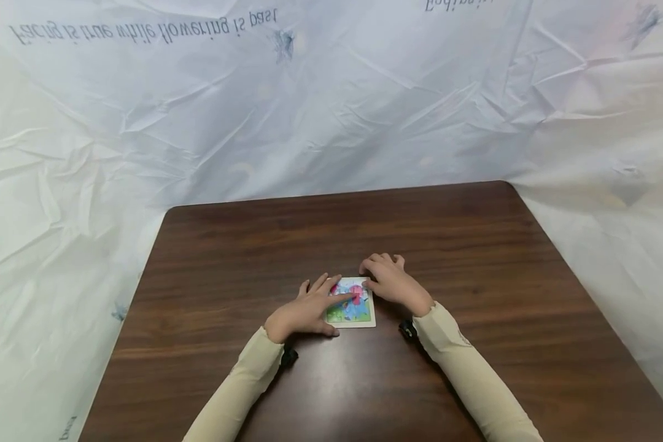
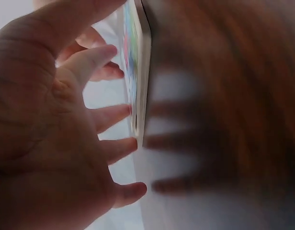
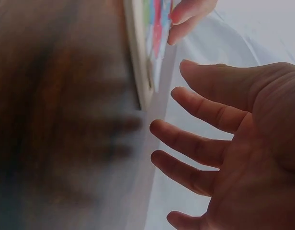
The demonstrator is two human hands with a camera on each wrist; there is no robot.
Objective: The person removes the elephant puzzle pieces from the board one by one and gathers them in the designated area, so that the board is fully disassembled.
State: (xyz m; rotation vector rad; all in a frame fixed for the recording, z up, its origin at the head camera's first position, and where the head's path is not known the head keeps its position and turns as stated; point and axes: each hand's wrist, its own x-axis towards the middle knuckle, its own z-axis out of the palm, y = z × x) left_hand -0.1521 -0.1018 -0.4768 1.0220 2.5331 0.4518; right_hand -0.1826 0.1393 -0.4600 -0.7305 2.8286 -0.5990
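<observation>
I have a small square puzzle in front of me, lying flat near the middle of the worktop. Its picture is pink, blue and green, set within a pale rim.

My left hand is over the puzzle's left side. Its fingers are spread apart and clamped on nothing; the index finger reaches right across the picture, and the thumb is by the near left corner. I cannot tell how firmly any fingertip meets the surface.

My right hand is at the far right corner, with its fingers gently bent, apart from one another and holding nothing. The thumb is right by the puzzle's right edge; whether it touches, I cannot tell.

I wear cream sleeves, and a small black device shows under each wrist. The worktop is dark brown wood grain with rounded far corners. Pale, creased sheeting hangs beyond its far edge and along both sides, with flipped lettering on the far part.
</observation>
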